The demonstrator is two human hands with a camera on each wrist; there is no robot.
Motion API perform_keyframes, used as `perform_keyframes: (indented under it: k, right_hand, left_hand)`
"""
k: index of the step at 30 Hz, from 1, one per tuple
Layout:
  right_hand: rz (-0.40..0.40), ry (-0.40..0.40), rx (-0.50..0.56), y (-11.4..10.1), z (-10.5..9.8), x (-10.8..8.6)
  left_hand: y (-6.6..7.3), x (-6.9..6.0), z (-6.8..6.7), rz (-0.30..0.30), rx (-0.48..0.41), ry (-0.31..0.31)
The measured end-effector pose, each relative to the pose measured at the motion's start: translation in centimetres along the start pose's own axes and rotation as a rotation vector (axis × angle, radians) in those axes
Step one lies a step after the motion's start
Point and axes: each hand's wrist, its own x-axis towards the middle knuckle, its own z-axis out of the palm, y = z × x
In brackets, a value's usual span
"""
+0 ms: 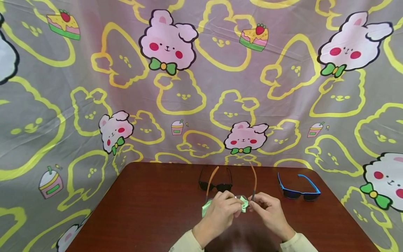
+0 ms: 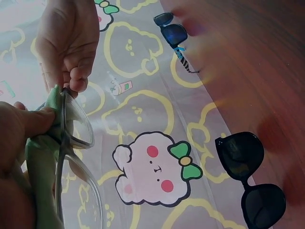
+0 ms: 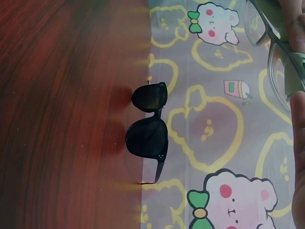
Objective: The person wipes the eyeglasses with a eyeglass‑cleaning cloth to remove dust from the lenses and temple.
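A pair of clear-lens eyeglasses (image 2: 65, 129) with brown temples is held above the table, temples pointing away from me. My left hand (image 1: 221, 210) pinches a light green cloth (image 1: 205, 209) over the lens area; in the left wrist view the thumb presses the cloth (image 2: 40, 164) against the frame. With thumb and fingertips, my right hand (image 1: 271, 211) grips the eyeglasses near the right hinge, beside a brown temple (image 1: 254, 182). The right wrist view shows the lens rims (image 3: 272, 38) at its upper right, and only the edge of a hand. Fingers hide part of the lenses.
Black sunglasses (image 1: 224, 187) lie on the dark wooden table (image 1: 141, 206) just beyond my hands. Farther right rest blue-framed sunglasses (image 1: 302, 196) with their temples unfolded. A patterned curtain (image 1: 189, 122) hangs behind and along both sides of the table.
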Motion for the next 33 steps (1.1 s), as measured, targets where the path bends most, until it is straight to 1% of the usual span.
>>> perform_keyframes:
  k: [4, 7, 11, 16, 18, 22, 24, 26, 30, 33]
  right_hand:
    - [0.003, 0.004, 0.011, 0.1, 0.1, 0.0]
    - [-0.001, 0.004, 0.005, 0.1, 0.1, 0.0]
    - [-0.016, 0.025, -0.062, 0.1, 0.2, 0.1]
    - [-0.053, 0.042, -0.142, -0.4, 0.2, 0.4]
    - [-0.069, 0.040, -0.162, -0.7, 0.1, 0.5]
    - [-0.113, 0.038, -0.178, -0.7, 0.2, 0.7]
    - [-0.134, 0.033, -0.183, -0.2, 0.2, 0.7]
    - [-0.152, 0.026, -0.207, 0.5, 0.2, 0.6]
    - [-0.162, 0.010, -0.265, 1.6, 0.0, 0.6]
    - [-0.158, -0.002, -0.281, 1.8, -0.1, 0.6]
  left_hand:
    - [0.0, -0.1, 0.0, -0.004, -0.023, -0.016]
    - [-0.1, -0.3, 0.0, 0.021, -0.025, 0.000]
    - [-0.1, -0.5, 0.0, 0.060, -0.046, 0.031]
    - [-0.2, -0.6, -0.7, 0.081, -0.132, 0.027]
    - [-0.3, -0.6, -1.1, 0.076, -0.162, 0.023]
    - [-0.6, -0.5, -1.8, 0.037, -0.209, 0.027]
    - [-0.7, -0.5, -2.1, 0.019, -0.215, 0.044]
    - [-0.9, -0.5, -2.4, 0.012, -0.219, 0.075]
    - [-1.3, -0.5, -2.8, 0.016, -0.229, 0.140]
    - [-1.6, -0.5, -2.9, 0.020, -0.251, 0.185]
